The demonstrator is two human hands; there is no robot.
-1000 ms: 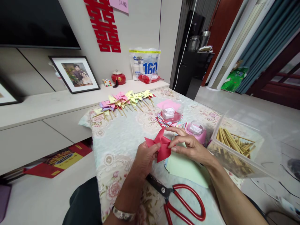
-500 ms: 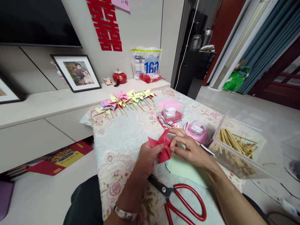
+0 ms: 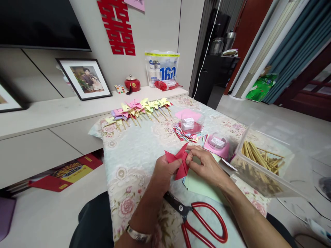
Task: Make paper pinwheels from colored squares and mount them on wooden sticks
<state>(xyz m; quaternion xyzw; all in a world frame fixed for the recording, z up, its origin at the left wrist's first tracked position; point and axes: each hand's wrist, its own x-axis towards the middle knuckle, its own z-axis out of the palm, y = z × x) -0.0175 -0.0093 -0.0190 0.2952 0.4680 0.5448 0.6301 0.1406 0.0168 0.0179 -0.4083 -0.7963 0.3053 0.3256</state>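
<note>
Between my hands, above the table, is a red paper pinwheel [image 3: 183,169] with its blades folded. My left hand [image 3: 164,171] grips its left side, thumb pressed on the front near the centre. On the right side, my right hand [image 3: 203,162] pinches the paper near the middle with thumb and index finger; anything small between those fingertips is hidden. Scissors with red handles [image 3: 209,220] lie on the table just below my hands, the black blades partly under my left forearm. Light green paper sheets [image 3: 204,186] lie beneath my right hand and wrist.
Several finished pinwheels on sticks [image 3: 137,108] lie at the table's far left. Round clear containers [image 3: 191,122] stand beyond my hands, near patterned paper strips [image 3: 181,133]. A clear plastic bin [image 3: 248,168] of thin sticks [image 3: 258,158] stands at the right.
My right hand's fingers have drawn closer together at the pinwheel's centre, and the right forearm has shifted slightly. My left hand keeps its grip.
</note>
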